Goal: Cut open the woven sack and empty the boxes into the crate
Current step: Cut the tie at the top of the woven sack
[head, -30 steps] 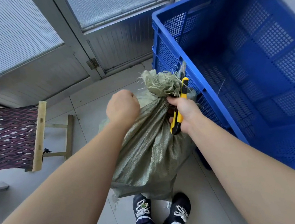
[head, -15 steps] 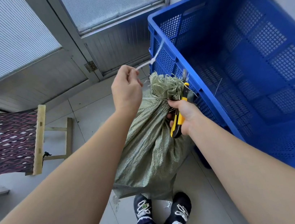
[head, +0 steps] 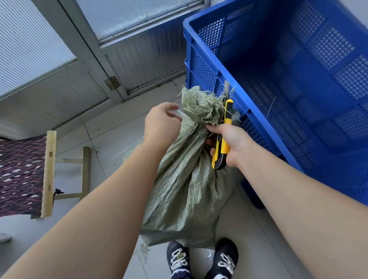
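Left hand (head: 161, 123) dropped, now loose, empty | right hand (head: 230, 142) grips knife (head: 222, 143), sack (head: 185, 186) neck | sack green, frayed

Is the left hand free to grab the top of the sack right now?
Probably yes. The left hand hovers open beside the sack and its bunched top, nothing between. The right hand grips the neck and knife on the other side.

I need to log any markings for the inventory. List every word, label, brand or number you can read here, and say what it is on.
No readable text anywhere in this view.
Left shoe: a small round green badge on the laces, too small to read.
Knife: yellow and black handle, no legible brand.
Sack: plain green weave, no print showing.
Crate: plain blue plastic, no label visible.
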Tool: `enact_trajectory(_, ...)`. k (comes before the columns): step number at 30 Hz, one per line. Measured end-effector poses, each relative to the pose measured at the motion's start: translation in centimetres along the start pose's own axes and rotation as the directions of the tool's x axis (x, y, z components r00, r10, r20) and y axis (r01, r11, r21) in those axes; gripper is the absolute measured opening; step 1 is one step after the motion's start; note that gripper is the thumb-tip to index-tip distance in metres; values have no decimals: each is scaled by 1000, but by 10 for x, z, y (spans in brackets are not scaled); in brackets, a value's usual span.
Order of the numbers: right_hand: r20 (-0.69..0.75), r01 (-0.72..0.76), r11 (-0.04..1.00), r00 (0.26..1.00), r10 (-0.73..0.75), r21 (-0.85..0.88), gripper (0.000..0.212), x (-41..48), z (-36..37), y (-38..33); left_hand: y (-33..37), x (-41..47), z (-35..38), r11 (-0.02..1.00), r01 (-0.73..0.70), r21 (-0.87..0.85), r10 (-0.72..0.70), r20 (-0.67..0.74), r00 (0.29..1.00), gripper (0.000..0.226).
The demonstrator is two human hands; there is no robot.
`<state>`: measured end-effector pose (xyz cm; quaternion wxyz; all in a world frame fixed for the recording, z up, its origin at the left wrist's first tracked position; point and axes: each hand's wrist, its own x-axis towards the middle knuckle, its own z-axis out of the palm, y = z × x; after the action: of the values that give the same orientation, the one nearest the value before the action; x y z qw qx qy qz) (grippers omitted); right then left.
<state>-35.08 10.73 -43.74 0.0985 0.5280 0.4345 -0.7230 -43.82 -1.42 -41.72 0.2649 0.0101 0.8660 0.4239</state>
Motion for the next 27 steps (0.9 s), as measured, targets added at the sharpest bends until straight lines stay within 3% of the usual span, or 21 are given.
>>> enact_trajectory(2,3,32,999,999,-32,-29,8,1,1,-1,6,-7,6,998,-52,18,49,144,988,40)
enact_trajectory(4,7,65,996,998,-64,-63,9,1,2,-1,7,-8,13,996,-65,-58,76,224,972,53)
enact_trajectory(6,9,84,993,996,-83,-78,12,1,1,-2,4,-4,20,994,-65,-94,82,192,978,53)
enact_trajectory(10,16,114,988,993,-113,-106,22,3,-3,-1,5,2,23,996,-80,26,78,71,994,26)
enact_trajectory(18,-116,207,974,969,-217,-88,14,10,7,-5,6,8,23,994,-97,43,96,35,995,27)
enact_trajectory(20,-131,195,977,970,-206,-91,14,13,7,-5,5,8,22,994,-109,19,109,22,994,40)
enact_trajectory(24,-117,189,979,973,-198,-78,15,15,9,-6,8,1,19,919,-383,98,381,38,924,67)
enact_trajectory(27,-126,166,985,977,-171,-50,13,17,9,-9,10,0,18,840,-512,180,501,101,859,51)
